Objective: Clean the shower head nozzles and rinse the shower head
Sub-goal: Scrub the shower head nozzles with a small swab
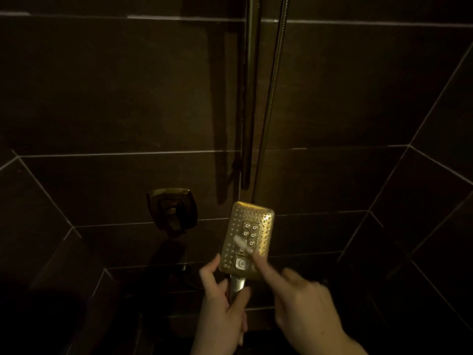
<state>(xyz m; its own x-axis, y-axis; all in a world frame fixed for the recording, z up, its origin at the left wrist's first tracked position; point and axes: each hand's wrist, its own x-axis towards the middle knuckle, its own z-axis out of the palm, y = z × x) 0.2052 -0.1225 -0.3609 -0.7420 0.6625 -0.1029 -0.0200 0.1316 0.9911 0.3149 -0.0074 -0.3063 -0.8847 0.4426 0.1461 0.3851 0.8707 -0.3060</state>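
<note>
Lower centre: shower head (247, 237), rigid, likely slick; left hand (220, 303) clenched on handle; right hand (304, 306) pinching small white brush (242, 243) at nozzles

L hand (220, 301) gripping (thumb up), R hand (302, 301) pointing.

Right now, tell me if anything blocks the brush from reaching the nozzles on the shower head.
Nothing visible does. The white brush held by the right hand already lies against the nozzle face of the shower head, which the left hand holds by the handle.

Gold shower head (247, 237) dotted with nozzle rows, white brush (242, 244), dark brown wall tiles (115, 85), pale grout
</note>
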